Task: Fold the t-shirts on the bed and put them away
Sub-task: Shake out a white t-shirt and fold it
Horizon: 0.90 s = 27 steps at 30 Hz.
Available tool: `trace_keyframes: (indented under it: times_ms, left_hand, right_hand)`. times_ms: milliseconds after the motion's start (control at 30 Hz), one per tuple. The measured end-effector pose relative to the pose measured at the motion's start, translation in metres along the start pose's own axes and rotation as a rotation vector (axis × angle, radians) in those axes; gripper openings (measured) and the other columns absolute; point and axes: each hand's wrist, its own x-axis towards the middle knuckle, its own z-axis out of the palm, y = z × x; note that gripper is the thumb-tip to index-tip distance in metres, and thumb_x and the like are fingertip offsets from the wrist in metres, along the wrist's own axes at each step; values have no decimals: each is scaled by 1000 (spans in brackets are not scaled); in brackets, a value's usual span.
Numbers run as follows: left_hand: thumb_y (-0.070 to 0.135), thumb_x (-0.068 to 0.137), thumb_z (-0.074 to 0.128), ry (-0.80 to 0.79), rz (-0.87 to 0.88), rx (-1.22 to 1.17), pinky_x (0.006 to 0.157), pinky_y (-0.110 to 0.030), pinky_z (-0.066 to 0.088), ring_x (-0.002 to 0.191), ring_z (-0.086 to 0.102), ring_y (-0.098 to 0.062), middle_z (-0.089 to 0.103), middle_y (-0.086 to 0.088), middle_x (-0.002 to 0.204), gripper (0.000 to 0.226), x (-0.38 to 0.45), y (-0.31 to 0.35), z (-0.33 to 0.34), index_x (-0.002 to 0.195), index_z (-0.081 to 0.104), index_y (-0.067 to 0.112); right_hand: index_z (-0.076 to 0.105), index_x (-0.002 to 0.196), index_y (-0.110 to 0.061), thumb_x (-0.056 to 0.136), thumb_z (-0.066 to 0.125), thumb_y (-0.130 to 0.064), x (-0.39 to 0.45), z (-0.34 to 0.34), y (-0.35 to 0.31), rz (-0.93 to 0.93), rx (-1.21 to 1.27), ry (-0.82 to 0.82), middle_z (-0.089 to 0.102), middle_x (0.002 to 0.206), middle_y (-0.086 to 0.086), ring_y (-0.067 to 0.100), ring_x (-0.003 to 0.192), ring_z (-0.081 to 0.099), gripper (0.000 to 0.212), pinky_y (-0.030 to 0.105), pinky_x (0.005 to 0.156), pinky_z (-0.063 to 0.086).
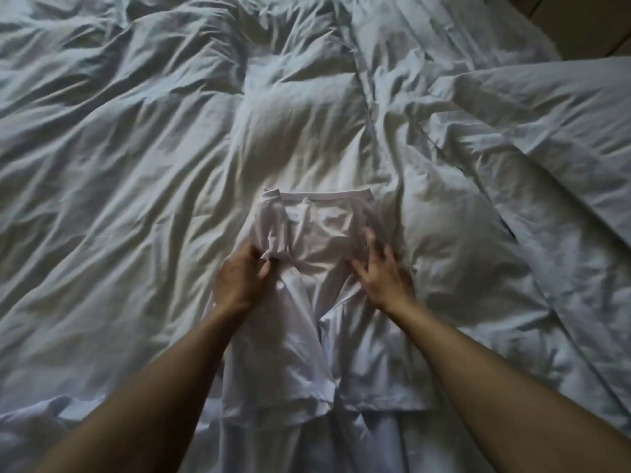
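A white t-shirt (317, 233) lies lengthwise on the rumpled white duvet (136, 148), its collar pointing away from me and both sides folded in toward the middle. My left hand (239, 278) pinches a bunched sleeve of the shirt on its left side. To the right, my right hand (382, 271) rests on the shirt with fingers spread, pressing the folded right side flat. The shirt's lower part runs down between my forearms toward the bottom edge of the view.
More white fabric (30, 425) lies bunched at the bottom left corner. A second layer of white bedding (546, 131) is folded over on the right. A strip of floor (587, 22) shows at the top right corner.
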Motion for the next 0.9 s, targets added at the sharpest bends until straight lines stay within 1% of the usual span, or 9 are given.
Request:
trace_keyframes:
  times_ms: [67,167,300,467,567,667,733,833,900]
  left_hand:
    - [43,90,64,33,5,-24,60,-33,39,80,64,-31,63,-3,78,25,5,-7,-1,82,58,20]
    - [30,93,61,73,52,-28,60,-35,39,78,63,-35,65,-14,81,22,14,-3,-1,76,54,17]
    - [20,95,56,212,-167,-184,69,-34,34,87,62,-38,65,-26,91,17,32,-13,-14,87,61,5]
    - [22,94,53,249,-310,-215,85,-43,43,101,61,-41,66,-28,106,25,56,-48,-48,104,62,1]
    - [27,86,52,251,17,-36,102,-49,40,115,51,-39,58,-24,123,48,52,-52,-49,127,55,3]
    - [34,86,56,212,567,233,102,-49,39,126,47,-38,52,-16,138,51,45,-39,-35,133,55,15]
    - [40,89,53,32,727,248,91,-44,47,114,57,-36,60,-10,126,38,44,-27,-25,121,62,22]
    - [49,92,43,21,603,274,72,-39,49,89,61,-34,61,-8,94,38,49,-27,-25,93,67,19]
    - [57,89,38,70,486,396,72,-39,48,90,63,-33,65,-6,87,46,52,-36,-33,84,65,21]
  right_hand:
    - [12,156,-23,95,51,-53,12,-2,2,144,164,49,26,157,16,33,142,30,79,48,112,29]
    - [37,142,-10,93,60,-39,25,-3,3,166,50,46,45,142,18,36,128,47,61,47,99,43]
    - [55,116,-7,93,59,-16,43,-11,15,162,207,196,66,114,19,39,105,62,25,40,81,45]
    - [59,112,-7,94,57,-16,63,-42,28,258,353,401,67,111,18,37,103,62,20,41,84,45]
    - [59,115,-8,91,56,-24,46,-41,22,-51,207,474,59,113,17,37,98,60,29,42,79,48]
    - [60,112,-15,85,54,-49,19,-20,29,-667,-172,232,59,106,11,32,95,58,43,39,77,51]
    - [63,102,-17,84,53,-60,13,-11,38,-793,-424,105,61,98,8,31,90,59,47,41,75,50]
    - [58,83,-17,79,38,-73,14,-16,34,-711,-546,17,66,81,9,31,78,64,60,43,78,47]
    - [58,90,-22,67,22,-92,15,-26,23,-635,-603,-249,70,92,5,28,91,64,82,45,93,39]
